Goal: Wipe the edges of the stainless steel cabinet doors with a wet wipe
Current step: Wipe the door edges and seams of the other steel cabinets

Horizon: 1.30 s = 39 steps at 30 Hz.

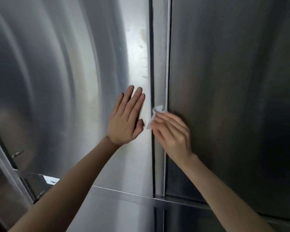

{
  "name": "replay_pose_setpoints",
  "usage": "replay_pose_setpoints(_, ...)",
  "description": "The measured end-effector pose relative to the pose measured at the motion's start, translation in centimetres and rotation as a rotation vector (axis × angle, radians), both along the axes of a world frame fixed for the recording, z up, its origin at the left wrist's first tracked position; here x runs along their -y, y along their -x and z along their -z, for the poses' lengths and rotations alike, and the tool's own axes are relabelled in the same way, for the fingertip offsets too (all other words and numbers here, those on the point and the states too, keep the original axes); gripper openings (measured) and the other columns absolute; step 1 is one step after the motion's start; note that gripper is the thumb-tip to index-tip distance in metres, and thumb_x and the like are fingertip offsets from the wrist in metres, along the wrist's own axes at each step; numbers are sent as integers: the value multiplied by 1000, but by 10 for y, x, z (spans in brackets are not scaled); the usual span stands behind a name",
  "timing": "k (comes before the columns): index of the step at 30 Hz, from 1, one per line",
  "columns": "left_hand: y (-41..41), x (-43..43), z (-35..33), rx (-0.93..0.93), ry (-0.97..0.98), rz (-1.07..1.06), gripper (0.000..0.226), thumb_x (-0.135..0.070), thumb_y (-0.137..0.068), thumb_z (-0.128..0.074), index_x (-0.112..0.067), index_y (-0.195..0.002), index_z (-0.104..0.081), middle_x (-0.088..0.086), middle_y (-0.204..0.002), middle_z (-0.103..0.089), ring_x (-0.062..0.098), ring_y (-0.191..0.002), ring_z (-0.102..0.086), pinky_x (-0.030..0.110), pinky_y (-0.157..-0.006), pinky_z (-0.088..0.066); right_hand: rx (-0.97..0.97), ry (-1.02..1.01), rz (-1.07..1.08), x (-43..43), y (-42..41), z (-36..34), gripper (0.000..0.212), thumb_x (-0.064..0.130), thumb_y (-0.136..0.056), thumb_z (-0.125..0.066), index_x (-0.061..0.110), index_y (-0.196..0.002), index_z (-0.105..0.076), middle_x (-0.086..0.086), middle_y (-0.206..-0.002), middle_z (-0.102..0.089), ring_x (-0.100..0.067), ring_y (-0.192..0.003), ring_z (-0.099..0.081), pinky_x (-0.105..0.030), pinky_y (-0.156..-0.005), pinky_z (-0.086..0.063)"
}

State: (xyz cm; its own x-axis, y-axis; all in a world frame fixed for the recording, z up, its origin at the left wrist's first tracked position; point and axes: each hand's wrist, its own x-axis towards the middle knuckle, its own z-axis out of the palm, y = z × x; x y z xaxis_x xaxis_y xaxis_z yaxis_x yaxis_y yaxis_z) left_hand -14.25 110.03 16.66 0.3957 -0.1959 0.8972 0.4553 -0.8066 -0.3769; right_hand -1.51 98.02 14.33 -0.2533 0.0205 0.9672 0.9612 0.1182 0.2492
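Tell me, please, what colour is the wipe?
White; the wipe shows in the head view.

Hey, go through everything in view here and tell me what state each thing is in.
left hand: open, flat on the left door.
right hand: pinching the wet wipe.
wet wipe: crumpled, pressed on the strip between the doors.
left door: closed, smudged near its right edge.
right door: closed.

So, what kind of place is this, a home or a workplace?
Probably a commercial kitchen or similar workplace, though I cannot be sure. Large stainless steel cabinet doors fill the view, with small metal latches at the lower left, and the right hand holds a wet wipe against their edge.
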Motion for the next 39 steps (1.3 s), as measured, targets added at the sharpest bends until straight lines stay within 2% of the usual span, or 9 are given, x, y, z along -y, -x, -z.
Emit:
replay_pose_setpoints(3,-1,2,1,5,9,-14,58,-24,-88,-39,2,-140,-36,17,-145,-38,35,-141,-29,48,-115,-26,25,-66,-37,-7,-6,-45,10,-1,-84,-68,-2,-76,-73,-13,-95,-73,-22,-96,-69,-37,-91,-53)
replay_pose_setpoints(7,-1,3,0,18,-5,-17,58,-25,-88,-38,2,-139,-37,18,-144,-40,32,-142,-28,46,-116,-24,14,-123,-69,-15,-8,-65,9,-1,-85,-68,-2,-77,-73,-13,-97,-72,-22,-98,-68,-37,-95,-50)
replay_pose_setpoints(13,0,7,-3,-3,17,-14,57,-25,-88,-39,2,-138,-38,19,-144,-40,28,-145,-22,48,-115,-27,134,37,-67,-1,-20,33,3,-2,-82,-72,-1,-83,-74,-13,-100,-72,-21,-102,-67,-37,-97,-49)
replay_pose_setpoints(16,2,9,-4,-23,35,-50,58,-25,-88,-41,5,-137,-40,24,-142,-44,38,-138,-31,49,-114,-27,169,87,-86,2,-23,39,3,0,-82,-72,1,-81,-75,-11,-98,-73,-19,-100,-67,-36,-92,-52)
replay_pose_setpoints(22,0,17,0,-16,118,-57,56,-20,-87,-39,7,-136,-46,24,-143,-45,38,-137,-33,52,-113,-30,124,85,-125,-1,-24,59,4,1,-83,-72,1,-82,-75,-11,-100,-72,-19,-100,-68,-35,-94,-51)
replay_pose_setpoints(28,5,22,0,-26,168,-9,54,-14,-89,-41,7,-138,-44,25,-145,-42,40,-139,-32,50,-116,-27,337,314,-122,20,-32,110,10,0,-85,-67,3,-84,-76,-10,-95,-73,-18,-95,-69,-33,-87,-55)
replay_pose_setpoints(34,25,31,83,-197,202,47,54,-12,-87,-44,3,-140,-41,16,-148,-36,36,-141,-31,46,-118,-24,253,211,-143,3,-38,68,6,-1,-82,-73,1,-86,-75,-12,-99,-72,-21,-100,-67,-34,-97,-48)
replay_pose_setpoints(36,25,30,107,-194,250,31,60,-13,-85,-46,1,-143,-38,15,-150,-32,33,-143,-27,44,-119,-21,265,252,-145,5,-35,81,2,0,-81,-74,1,-82,-75,-12,-92,-73,-22,-93,-69,-35,-97,-48)
replay_pose_setpoints(39,21,22,119,-172,291,51,65,-18,-84,-46,-3,-145,-29,5,-159,-17,26,-149,-14,42,-121,-15,377,422,-123,18,-32,110,4,4,-82,-73,5,-81,-76,-8,-87,-74,-19,-86,-70,-35,-94,-51)
